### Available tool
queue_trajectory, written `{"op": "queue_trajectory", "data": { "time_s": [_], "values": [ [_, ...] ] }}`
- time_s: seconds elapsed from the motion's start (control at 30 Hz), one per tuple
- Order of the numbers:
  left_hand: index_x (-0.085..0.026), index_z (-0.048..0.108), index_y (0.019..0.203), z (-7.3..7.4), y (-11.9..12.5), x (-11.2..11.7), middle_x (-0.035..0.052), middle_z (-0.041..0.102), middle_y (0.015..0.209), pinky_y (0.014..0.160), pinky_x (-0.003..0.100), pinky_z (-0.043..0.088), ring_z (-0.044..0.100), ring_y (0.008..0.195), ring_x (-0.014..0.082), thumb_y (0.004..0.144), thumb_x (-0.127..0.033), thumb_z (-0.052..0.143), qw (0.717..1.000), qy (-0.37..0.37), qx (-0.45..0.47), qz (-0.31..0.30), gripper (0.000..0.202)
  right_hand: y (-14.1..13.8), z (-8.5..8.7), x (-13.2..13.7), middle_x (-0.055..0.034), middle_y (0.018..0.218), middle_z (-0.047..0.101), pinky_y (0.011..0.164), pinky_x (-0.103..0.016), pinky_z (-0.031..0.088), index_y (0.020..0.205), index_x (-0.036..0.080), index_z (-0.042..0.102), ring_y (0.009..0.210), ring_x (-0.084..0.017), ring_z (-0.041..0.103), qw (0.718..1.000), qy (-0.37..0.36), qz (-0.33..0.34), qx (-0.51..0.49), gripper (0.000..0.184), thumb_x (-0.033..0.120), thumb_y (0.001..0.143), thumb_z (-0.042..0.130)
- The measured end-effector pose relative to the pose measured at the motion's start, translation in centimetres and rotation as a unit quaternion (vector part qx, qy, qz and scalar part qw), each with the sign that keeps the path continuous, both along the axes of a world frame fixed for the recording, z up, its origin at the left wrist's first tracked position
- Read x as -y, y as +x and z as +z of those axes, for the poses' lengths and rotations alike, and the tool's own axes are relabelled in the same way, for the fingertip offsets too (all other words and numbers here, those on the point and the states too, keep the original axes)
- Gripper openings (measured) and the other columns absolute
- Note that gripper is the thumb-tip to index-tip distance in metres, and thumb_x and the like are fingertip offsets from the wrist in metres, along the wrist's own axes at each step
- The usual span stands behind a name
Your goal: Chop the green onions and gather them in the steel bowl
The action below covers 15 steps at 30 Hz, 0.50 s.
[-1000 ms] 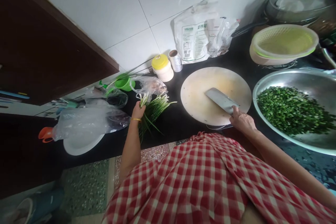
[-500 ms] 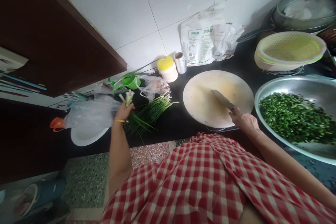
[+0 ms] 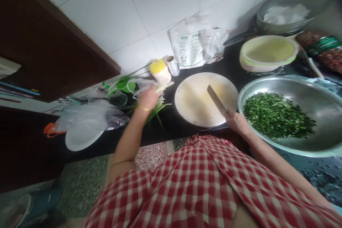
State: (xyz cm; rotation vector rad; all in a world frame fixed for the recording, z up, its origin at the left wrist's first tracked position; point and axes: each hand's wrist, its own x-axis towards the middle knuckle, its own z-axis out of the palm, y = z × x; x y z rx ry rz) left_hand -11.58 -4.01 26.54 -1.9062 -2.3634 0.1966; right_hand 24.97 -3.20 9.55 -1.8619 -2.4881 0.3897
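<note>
My left hand (image 3: 148, 99), smeared by motion, is closed around a bunch of chives (image 3: 167, 86), their white ends pointing right. Beneath and beside it, more chives (image 3: 159, 109) lie on the dark counter. In my right hand (image 3: 237, 121) is the handle of a kitchen knife (image 3: 216, 99). Its broad blade rests on or just over the round white cutting board (image 3: 188, 101), slanting up and left; contact is hard to judge. To the right stands a large metal bowl (image 3: 327, 114) with chopped greens (image 3: 278, 115) in it.
Behind the board are a yellow-lidded jar (image 3: 160, 71), a cardboard-cored roll (image 3: 172, 65) and a white printed bag (image 3: 188, 48). An oval colander (image 3: 268, 53) stands behind the bowl. On the left lie plastic bags (image 3: 85, 115), a white dish (image 3: 82, 140) and a green cup (image 3: 125, 84).
My left hand has carried the chives to the right, toward the board. My right hand still holds the knife over the board. The whole view has shifted slightly.
</note>
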Motion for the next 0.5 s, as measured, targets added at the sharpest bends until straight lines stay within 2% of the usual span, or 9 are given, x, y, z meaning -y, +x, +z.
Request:
{"op": "queue_trajectory", "data": {
  "time_s": [0.07, 0.13, 0.17, 0.23, 0.3, 0.37, 0.5],
  "values": [
    [-0.017, 0.051, 0.106, -6.0, 6.2, -4.1, 0.0102, 0.066, 0.091, 0.078, 0.034, 0.044, 0.062, 0.088, 0.0214, 0.09, -0.028, 0.037, 0.995, -0.058, 0.034, -0.073, 0.024, 0.1, 1.1, 0.1, -0.0155, 0.084, 0.065, 0.058, -0.026, 0.04, 0.095, 0.008, 0.061, 0.07, -0.019, 0.062, 0.998, -0.015, 0.035, 0.056, 0.032, 0.016, 0.089, 0.031],
    [-0.015, 0.052, 0.106, -11.0, 11.3, -7.0, 0.0129, 0.065, 0.093, 0.08, 0.034, 0.043, 0.062, 0.09, 0.0219, 0.09, -0.018, 0.034, 0.988, -0.075, 0.052, -0.124, 0.025, 0.4, 2.1, 0.0, -0.021, 0.095, 0.062, 0.058, -0.029, 0.042, 0.094, 0.005, 0.062, 0.075, -0.023, 0.063, 0.992, -0.023, 0.078, 0.101, 0.033, 0.01, 0.087, 0.029],
    [-0.013, 0.053, 0.106, -13.1, 13.3, -7.9, 0.0142, 0.065, 0.093, 0.079, 0.035, 0.043, 0.062, 0.09, 0.0227, 0.09, -0.014, 0.03, 0.987, -0.069, 0.056, -0.133, 0.028, 0.5, 2.5, -0.1, -0.023, 0.097, 0.061, 0.058, -0.03, 0.043, 0.095, 0.003, 0.061, 0.077, -0.024, 0.063, 0.99, -0.03, 0.08, 0.116, 0.035, 0.009, 0.087, 0.028],
    [-0.012, 0.054, 0.105, -16.3, 15.9, -9.0, 0.0159, 0.064, 0.093, 0.078, 0.037, 0.043, 0.061, 0.091, 0.0253, 0.09, -0.015, 0.03, 0.985, -0.061, 0.066, -0.148, 0.029, 0.8, 2.7, -0.2, -0.0251, 0.096, 0.06, 0.061, -0.032, 0.046, 0.099, 0.001, 0.059, 0.081, -0.026, 0.064, 0.988, -0.047, 0.07, 0.128, 0.036, 0.008, 0.087, 0.026],
    [-0.011, 0.056, 0.104, -18.5, 16.9, -9.2, 0.0178, 0.062, 0.096, 0.078, 0.038, 0.042, 0.058, 0.095, 0.0272, 0.09, -0.02, 0.034, 0.981, -0.045, 0.077, -0.175, 0.028, 0.9, 2.5, -0.4, -0.0247, 0.094, 0.061, 0.065, -0.033, 0.047, 0.106, 0.0, 0.056, 0.084, -0.025, 0.064, 0.989, -0.068, 0.038, 0.124, 0.036, 0.011, 0.089, 0.027],
    [-0.011, 0.055, 0.109, -19.9, 17.0, -8.9, 0.0188, 0.06, 0.101, 0.081, 0.038, 0.041, 0.055, 0.099, 0.0282, 0.09, -0.029, 0.039, 0.974, -0.026, 0.085, -0.207, 0.03, 0.8, 2.0, -0.6, -0.0234, 0.092, 0.062, 0.068, -0.033, 0.048, 0.11, 0.001, 0.053, 0.086, -0.025, 0.064, 0.99, -0.083, -0.009, 0.112, 0.035, 0.014, 0.089, 0.028],
    [-0.01, 0.04, 0.13, -20.5, 16.1, -8.8, 0.02, 0.056, 0.111, 0.089, 0.043, 0.036, 0.05, 0.106, 0.0309, 0.087, -0.042, 0.044, 0.96, -0.007, 0.106, -0.259, 0.053, -0.3, 1.2, -1.0, -0.0198, 0.088, 0.066, 0.07, -0.032, 0.048, 0.109, 0.005, 0.052, 0.087, -0.024, 0.065, 0.989, -0.095, -0.084, 0.069, 0.032, 0.013, 0.089, 0.028]
  ]
}}
